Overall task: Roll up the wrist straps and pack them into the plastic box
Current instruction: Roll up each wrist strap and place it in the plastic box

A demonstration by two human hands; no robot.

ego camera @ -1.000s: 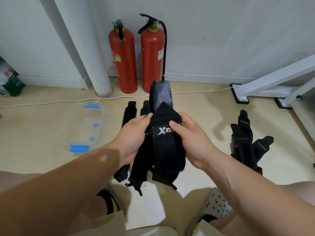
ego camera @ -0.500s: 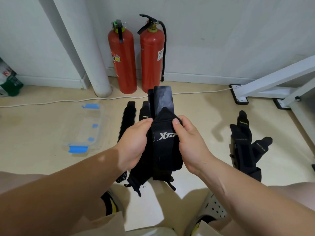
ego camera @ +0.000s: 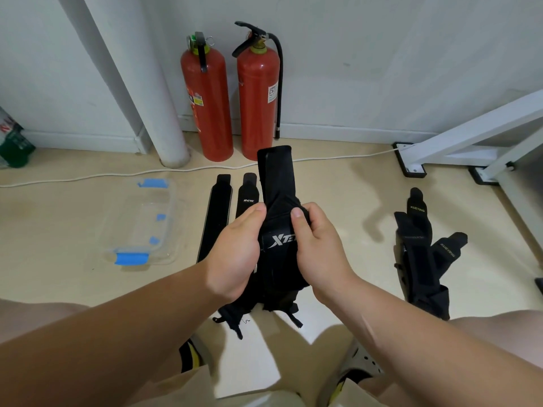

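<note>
Here the left hand (ego camera: 235, 254) and right hand (ego camera: 317, 248) pinch the wrist strap (ego camera: 277, 183), its tail rising above their grip.

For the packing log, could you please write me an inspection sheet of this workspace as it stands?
Surface: beige floor, bare between items.
Job's things: black wrist strap held in the air, tail upward; two flat straps on the floor; strap pile at right; clear plastic box with blue clips, nothing seen inside.
Clutter: green-and-white packet at far left.
Hands: left hand and right hand both grip the held strap.
Cables: white cable along the wall.
Surroundings: two red fire extinguishers, white pipe, white frame.
</note>
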